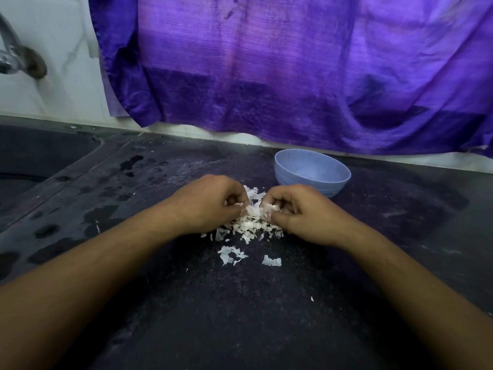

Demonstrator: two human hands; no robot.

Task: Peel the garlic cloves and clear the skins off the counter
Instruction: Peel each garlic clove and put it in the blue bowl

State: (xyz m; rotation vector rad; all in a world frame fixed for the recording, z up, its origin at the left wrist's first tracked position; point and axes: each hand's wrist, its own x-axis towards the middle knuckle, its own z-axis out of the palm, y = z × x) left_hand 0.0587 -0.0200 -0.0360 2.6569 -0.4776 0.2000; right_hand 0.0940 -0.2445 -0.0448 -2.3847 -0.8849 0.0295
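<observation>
Hands meet over the heap of garlic skins (249,225) at mid-counter. The left hand (210,201) and right hand (296,206) both have their fingers curled tightly inward, each pinching white skin at the top of the heap. Whether a clove sits inside either grip cannot be told, because the knuckles hide it. No bare clove shows on the counter (240,316). None shows in the visible part of the blue bowl (320,189), which stands at one o'clock of the heap, just beyond the right hand.

Risks noted:

1. Scatter. The skins look thin and light. Loose flakes (232,255) lie apart at six o'clock of the heap. A quick pull or sweep would likely fling more outward.
2. Sticking. Wet patches (106,209) sit at nine o'clock. Skins pushed that way would probably cling to the damp surface and resist sweeping.
3. Sink. The basin (40,161) lies at ten o'clock. Skins brushed toward it could drop in.
4. Bowl. It stands near the right knuckles. A careless outward move could knock it, and stray skins could land inside.
5. Lost clove. A small clove buried in the heap could be cleared away with the waste unless the heap is checked first.

The purple cloth (293,76) at twelve o'clock hangs clear of the work.
</observation>
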